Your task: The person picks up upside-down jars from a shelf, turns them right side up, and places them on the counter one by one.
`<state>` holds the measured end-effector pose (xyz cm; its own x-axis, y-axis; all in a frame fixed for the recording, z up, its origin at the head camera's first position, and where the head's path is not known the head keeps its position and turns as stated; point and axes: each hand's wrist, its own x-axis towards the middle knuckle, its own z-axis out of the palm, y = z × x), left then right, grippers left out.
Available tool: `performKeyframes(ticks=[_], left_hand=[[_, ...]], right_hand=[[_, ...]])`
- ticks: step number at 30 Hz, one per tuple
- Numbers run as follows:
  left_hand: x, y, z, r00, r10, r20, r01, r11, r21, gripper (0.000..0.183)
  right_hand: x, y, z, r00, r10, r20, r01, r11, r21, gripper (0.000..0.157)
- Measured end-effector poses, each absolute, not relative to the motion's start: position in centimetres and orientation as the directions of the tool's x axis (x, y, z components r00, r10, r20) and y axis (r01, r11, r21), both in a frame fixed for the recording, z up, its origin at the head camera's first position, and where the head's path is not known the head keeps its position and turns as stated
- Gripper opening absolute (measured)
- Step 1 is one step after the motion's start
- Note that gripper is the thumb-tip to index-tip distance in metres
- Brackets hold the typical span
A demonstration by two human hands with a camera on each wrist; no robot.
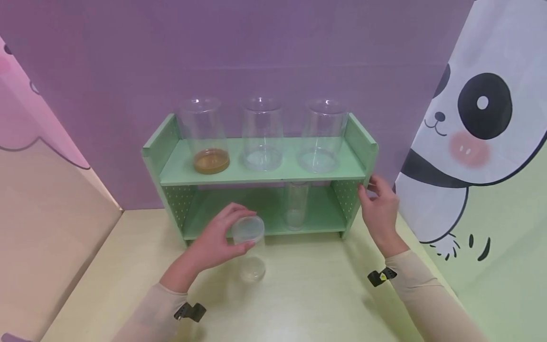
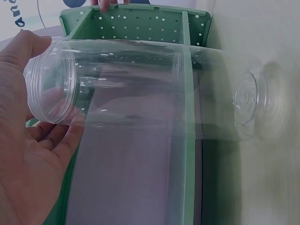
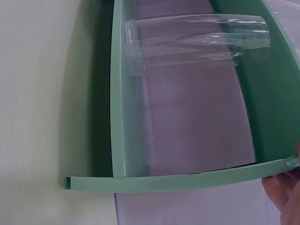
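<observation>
My left hand [image 1: 213, 240] grips a tall clear jar [image 1: 249, 249] round its top, thumb on the near side and fingers on the far side. The jar stands almost upright in front of the green shelf [image 1: 235, 181], and its base shows low over the table in the left wrist view. At the shelf's right end, my right hand [image 1: 380, 209] pinches the side panel [image 3: 187, 183], with the thumb at its front edge. On the lower shelf stands a narrower clear jar [image 1: 296, 209], also seen in the right wrist view.
Three larger clear containers line the upper shelf: the left one [image 1: 211, 160] has a brown base, the middle [image 1: 262, 159] and right [image 1: 318, 159] ones are colourless. A purple wall [image 1: 273, 47] stands behind, with a panda-printed panel [image 1: 470, 109] at right. The pale table [image 1: 299, 294] extends in front.
</observation>
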<state>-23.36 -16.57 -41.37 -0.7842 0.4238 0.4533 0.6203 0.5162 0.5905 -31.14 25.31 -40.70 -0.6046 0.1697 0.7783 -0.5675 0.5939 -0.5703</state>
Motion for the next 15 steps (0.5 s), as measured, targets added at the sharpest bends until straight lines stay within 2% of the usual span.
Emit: performKeyframes(ticks=[8,15], left_hand=[[-23.3,-18.3,-41.5,-0.8,0.418,0.431,0.6,0.563,0.568,0.061],[-23.5,-20.6,-41.3,-0.813,0.396,0.427,0.581,0.612,0.537,0.06]], right_hand=[[-31.2,25.1,-41.0,-0.562,0.173,0.809,-0.587,0.606,-0.537,0.024],[-31.4,25.2,-41.3,-0.531,0.175,0.829,-0.595,0.62,-0.512,0.026]])
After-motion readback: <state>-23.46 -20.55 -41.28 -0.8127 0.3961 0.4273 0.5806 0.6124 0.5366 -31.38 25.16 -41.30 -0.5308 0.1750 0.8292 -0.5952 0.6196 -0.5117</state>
